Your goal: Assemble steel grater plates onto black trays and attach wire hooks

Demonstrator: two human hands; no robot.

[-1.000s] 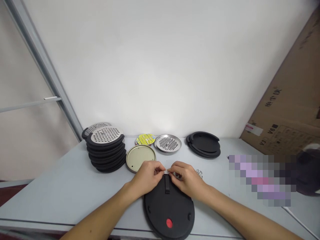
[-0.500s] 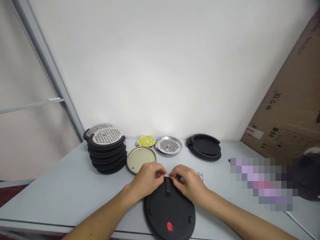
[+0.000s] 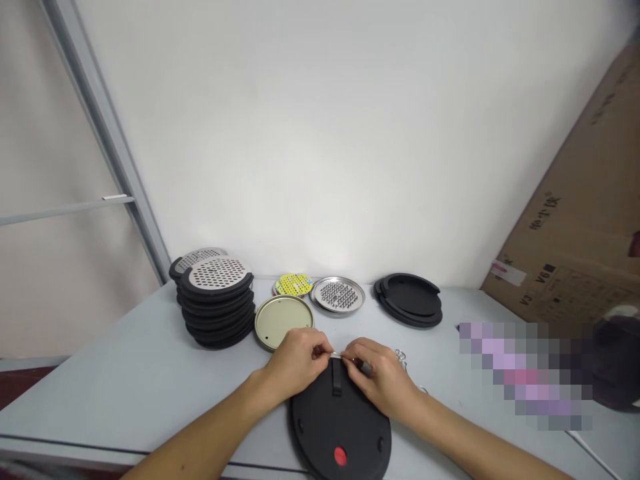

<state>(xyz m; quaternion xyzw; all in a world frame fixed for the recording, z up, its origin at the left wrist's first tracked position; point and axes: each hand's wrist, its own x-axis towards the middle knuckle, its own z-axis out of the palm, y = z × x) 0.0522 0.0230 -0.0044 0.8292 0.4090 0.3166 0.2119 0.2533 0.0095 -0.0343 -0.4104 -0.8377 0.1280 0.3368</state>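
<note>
A black oval base [image 3: 340, 423] with a red round spot and small dark feet lies at the table's front edge. Down from its top end runs a short black strap [image 3: 337, 377]. At the strap's upper end is a small silver metal piece [image 3: 337, 355], its exact shape mostly covered by fingertips. My left hand [image 3: 300, 360] pinches it from the left, fingers closed. From the right, my right hand [image 3: 377, 373] pinches its other end. A few silver metal rings [image 3: 401, 358] lie just beyond my right hand.
A tall stack of black-rimmed graters [image 3: 217, 313] stands left. Behind my hands are a pale gold round lid [image 3: 283, 320], a yellow perforated disc [image 3: 294, 285] and silver grater plates [image 3: 339, 295]. Black oval trays [image 3: 409, 299] sit back right, near a cardboard box [image 3: 575, 220].
Both hands stay pinched at the strap's top, with only slight finger movement. The whole view has shifted a little.
</note>
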